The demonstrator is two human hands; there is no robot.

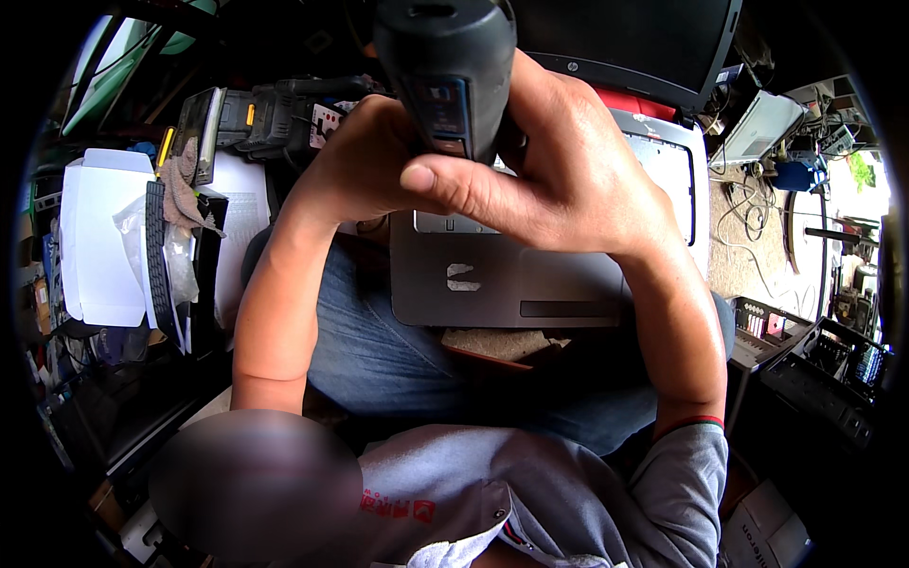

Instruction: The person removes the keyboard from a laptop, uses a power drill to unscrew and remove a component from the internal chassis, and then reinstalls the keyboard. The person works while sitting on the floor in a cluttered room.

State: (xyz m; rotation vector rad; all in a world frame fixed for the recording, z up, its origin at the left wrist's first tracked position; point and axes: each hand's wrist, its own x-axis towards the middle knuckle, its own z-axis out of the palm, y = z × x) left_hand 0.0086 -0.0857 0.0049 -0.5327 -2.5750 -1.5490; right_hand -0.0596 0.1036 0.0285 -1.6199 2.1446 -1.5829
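Note:
My right hand is wrapped round a black power tool at the top centre, its thumb stretched across below the panel on the tool. Just left of that, my left hand is curled; its fingertips and whatever they hold are hidden behind the tool and my right hand. Under both hands lies an open grey laptop, with part of its upper case showing internal frames or cutouts and its black screen raised at the back.
Left are white cardboard and paper, a keyboard, a rag and black tool bodies. Right are cables, electronic equipment and open metal chassis. My crossed legs are below the laptop.

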